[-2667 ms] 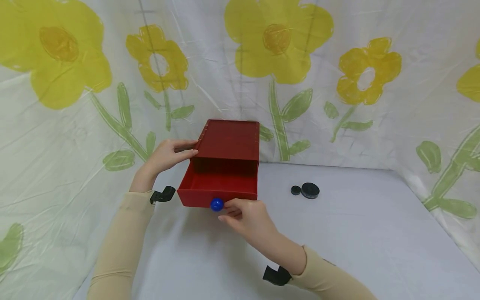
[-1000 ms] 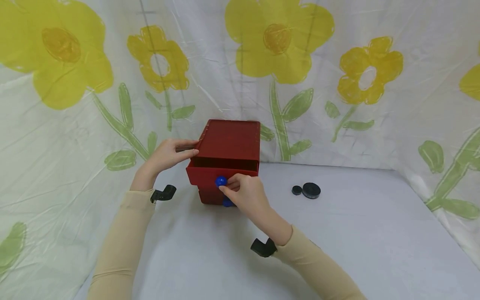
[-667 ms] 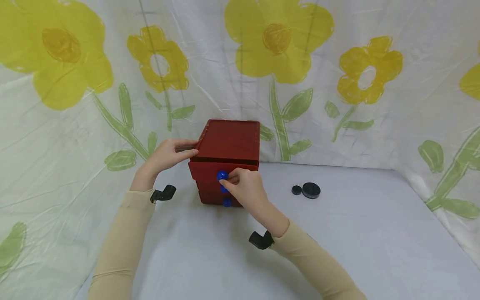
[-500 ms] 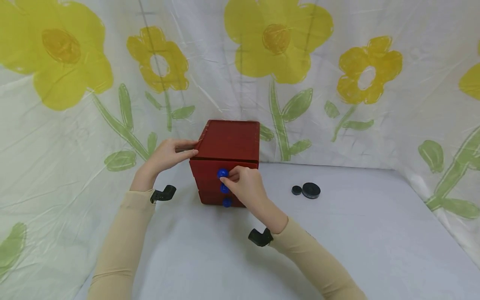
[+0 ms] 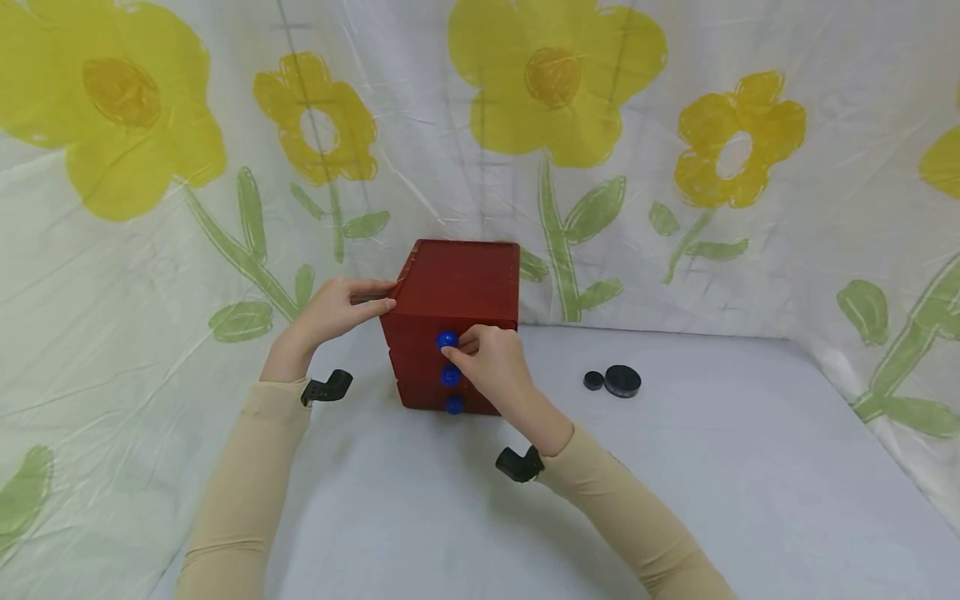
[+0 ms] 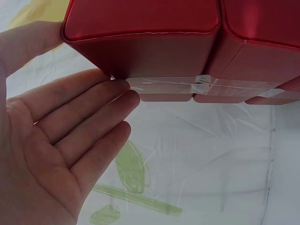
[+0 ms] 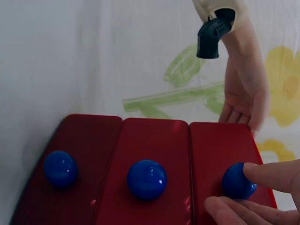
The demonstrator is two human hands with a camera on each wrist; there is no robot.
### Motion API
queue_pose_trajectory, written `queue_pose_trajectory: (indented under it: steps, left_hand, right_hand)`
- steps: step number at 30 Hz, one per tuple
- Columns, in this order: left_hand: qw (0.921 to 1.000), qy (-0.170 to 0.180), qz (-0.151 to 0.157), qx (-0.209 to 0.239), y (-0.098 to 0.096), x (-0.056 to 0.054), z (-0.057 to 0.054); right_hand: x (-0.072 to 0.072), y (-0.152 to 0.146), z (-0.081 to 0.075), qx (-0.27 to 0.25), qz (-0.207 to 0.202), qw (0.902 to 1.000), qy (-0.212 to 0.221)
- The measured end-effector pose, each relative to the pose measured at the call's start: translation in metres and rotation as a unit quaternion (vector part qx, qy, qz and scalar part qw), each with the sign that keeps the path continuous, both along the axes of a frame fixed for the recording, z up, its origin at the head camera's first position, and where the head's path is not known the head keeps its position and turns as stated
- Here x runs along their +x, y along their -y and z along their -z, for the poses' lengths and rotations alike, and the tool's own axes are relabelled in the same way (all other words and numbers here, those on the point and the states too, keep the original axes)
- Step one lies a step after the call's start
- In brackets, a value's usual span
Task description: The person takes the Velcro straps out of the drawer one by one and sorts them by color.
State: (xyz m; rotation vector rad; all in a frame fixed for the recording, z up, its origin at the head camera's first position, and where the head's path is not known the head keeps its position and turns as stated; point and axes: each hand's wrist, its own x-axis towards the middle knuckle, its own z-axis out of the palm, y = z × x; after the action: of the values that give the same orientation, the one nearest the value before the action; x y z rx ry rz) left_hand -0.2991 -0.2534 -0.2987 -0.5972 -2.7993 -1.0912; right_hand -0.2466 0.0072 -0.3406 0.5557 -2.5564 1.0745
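Note:
A red box with three stacked drawers (image 5: 457, 283) stands on the table, each drawer front bearing a round blue knob. All three drawers are closed. My right hand (image 5: 498, 367) pinches the top knob (image 7: 239, 180) between thumb and fingers. Below it are the middle knob (image 7: 146, 179) and the bottom knob (image 7: 60, 168). My left hand (image 5: 333, 312) rests against the box's upper left edge. In the left wrist view its fingers (image 6: 89, 122) are straight along the box's side, over clear tape (image 6: 164, 86), with the thumb at the front top corner.
On the white table (image 5: 712, 467), right of the box, a small black disc (image 5: 593, 381) lies beside a larger black disc (image 5: 622, 381). A white curtain (image 5: 420, 108) with yellow flowers hangs close behind the box and along the left.
The top drawer, far out at first, has slid back into the box until its front is flush. My right hand moved forward with the knob. My left hand stayed put.

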Motion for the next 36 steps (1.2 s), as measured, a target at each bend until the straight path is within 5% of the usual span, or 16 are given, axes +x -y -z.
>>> queue_pose_trajectory:
  steps: [12,27,36]
  left_hand:
    - [1.0,0.0,-0.005,-0.004,0.0,0.001,0.0]
    - [0.9996,-0.019,-0.016,-0.014,0.001,0.008,0.003]
    - [0.9996,-0.018,-0.021,-0.003,-0.001,0.015,0.003]
  right_hand:
    - [0.0,0.0,0.003,-0.018,0.0,0.9998,0.013]
    - [0.008,-0.005,0.028,-0.052,0.0,0.9979,-0.039]
    - [0.015,-0.008,0.046,-0.046,0.017,0.9988,-0.001]
